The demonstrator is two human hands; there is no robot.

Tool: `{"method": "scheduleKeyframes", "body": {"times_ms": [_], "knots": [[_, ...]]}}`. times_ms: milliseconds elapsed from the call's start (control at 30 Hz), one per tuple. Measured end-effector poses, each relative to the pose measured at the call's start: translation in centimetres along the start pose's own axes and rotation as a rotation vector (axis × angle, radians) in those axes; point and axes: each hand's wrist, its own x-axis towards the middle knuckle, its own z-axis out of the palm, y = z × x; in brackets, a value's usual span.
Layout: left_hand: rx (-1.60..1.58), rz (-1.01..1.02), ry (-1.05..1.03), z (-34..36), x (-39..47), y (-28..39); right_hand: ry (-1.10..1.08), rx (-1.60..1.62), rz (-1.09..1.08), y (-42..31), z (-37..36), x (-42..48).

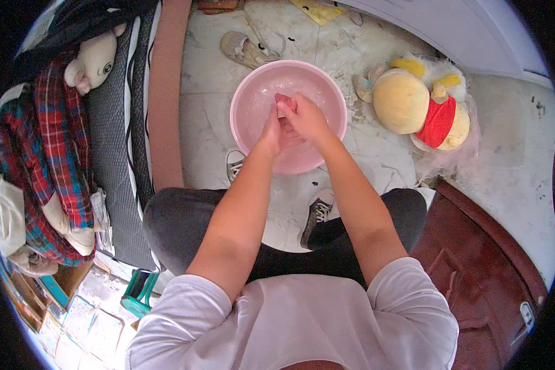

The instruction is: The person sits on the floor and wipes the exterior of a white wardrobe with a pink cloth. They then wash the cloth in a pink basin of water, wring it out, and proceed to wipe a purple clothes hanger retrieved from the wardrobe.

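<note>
Between my spread knees, a round pink plastic basin (251,104) stands on the floor. Both my hands are over it, close together near its middle. My right hand (306,116) is closed around a pinkish-red cloth (284,100), part of which sticks out above the fingers. My left hand (271,132) lies against the cloth from the other side; its fingers are partly hidden, so its hold is unclear. Reddish material and what looks like water show below the hands inside the basin.
Beyond the basin lies a beige shoe (245,48). A yellow plush toy in a red top (400,101) lies right, by a dark red door (467,277). On the left are a mattress edge (166,92) and a plush toy in plaid (62,152). A green stool (136,296) stands lower left.
</note>
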Motion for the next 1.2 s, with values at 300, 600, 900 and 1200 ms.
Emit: {"method": "scheduleKeyframes", "body": {"times_ms": [300,600,900,1200], "knots": [[-0.131,-0.002,-0.181,-0.5,1.6,-0.7,0.106,0.076,-0.210,2.7,-1.6,-5.3],[-0.032,-0.356,-0.503,-1.3,-0.6,2.5,0.266,-0.307,-0.619,0.4,-3.9,-3.7],[1.022,-0.200,-0.267,-1.6,-3.1,4.6,-0.165,-0.525,-0.417,3.8,-2.4,-1.2],[1.955,0.584,0.190,-0.6,-1.6,3.4,-0.652,-0.219,0.085,2.3,-2.2,0.9]]}}
